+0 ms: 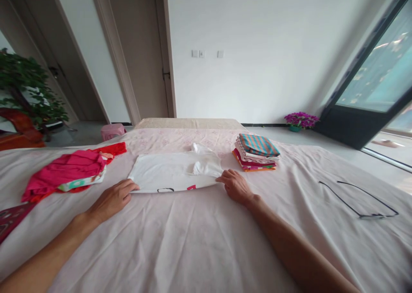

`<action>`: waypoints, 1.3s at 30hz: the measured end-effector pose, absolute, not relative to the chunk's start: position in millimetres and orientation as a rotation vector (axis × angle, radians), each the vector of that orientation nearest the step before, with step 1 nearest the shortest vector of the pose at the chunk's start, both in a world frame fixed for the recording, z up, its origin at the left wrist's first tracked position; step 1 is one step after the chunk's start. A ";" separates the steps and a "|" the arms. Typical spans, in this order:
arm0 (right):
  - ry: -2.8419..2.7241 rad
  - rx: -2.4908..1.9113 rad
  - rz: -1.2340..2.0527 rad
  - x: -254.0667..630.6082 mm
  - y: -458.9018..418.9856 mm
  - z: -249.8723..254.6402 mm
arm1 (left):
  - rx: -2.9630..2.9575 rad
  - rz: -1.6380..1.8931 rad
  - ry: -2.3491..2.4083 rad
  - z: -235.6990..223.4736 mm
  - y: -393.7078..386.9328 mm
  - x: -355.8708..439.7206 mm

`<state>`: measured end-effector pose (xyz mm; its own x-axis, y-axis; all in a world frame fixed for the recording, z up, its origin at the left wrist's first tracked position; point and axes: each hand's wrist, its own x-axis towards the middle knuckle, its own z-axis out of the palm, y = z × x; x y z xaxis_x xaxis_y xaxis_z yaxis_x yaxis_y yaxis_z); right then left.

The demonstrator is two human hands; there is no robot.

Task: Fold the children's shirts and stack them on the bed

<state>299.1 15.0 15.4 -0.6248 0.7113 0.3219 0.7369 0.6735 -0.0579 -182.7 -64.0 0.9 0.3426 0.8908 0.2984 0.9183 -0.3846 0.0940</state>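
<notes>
A white shirt [164,169] lies partly folded on the pale pink sheet, its near edge running straight between my hands. Black and red print shows along that edge, and a bunched bit of white cloth sits on its right part. At the near left corner, my left hand [116,198] pinches the fabric between thumb and fingers. My right hand [236,186] grips the near right corner the same way. Just beyond my right hand stands a stack of folded clothes [257,153], with a blue and orange checked piece on top.
To the left lies a loose pile of pink and red clothes [69,170]. Eyeglasses [370,215] rest on the sheet [193,250] at right. Beyond the covered surface are a pink stool [113,131], a potted purple flower [301,120] and a leafy plant [25,86].
</notes>
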 end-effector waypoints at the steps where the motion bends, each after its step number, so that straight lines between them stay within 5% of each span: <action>1: -2.575 -1.137 -0.126 300.4 13.6 17.8 | -2.507 -0.457 -1.698 4.0 -66.5 -181.0; 11: -2.777 -1.151 0.229 324.7 -24.9 62.2 | -2.833 -0.162 -2.005 41.6 -117.1 -152.5; 16: -2.573 -1.217 0.252 299.2 -14.4 72.8 | -2.815 -0.408 -2.020 55.5 -99.5 -105.3; 22: -2.673 -1.095 0.203 247.4 8.9 29.2 | -2.990 -0.507 -1.476 22.5 -64.0 -25.9; 28: -2.663 -1.065 0.250 248.1 27.1 0.9 | -2.856 -0.435 -1.494 -11.6 -48.4 -5.2; 39: -2.216 -1.854 0.117 262.7 40.7 13.6 | -2.507 -0.720 -2.021 25.5 -29.9 42.7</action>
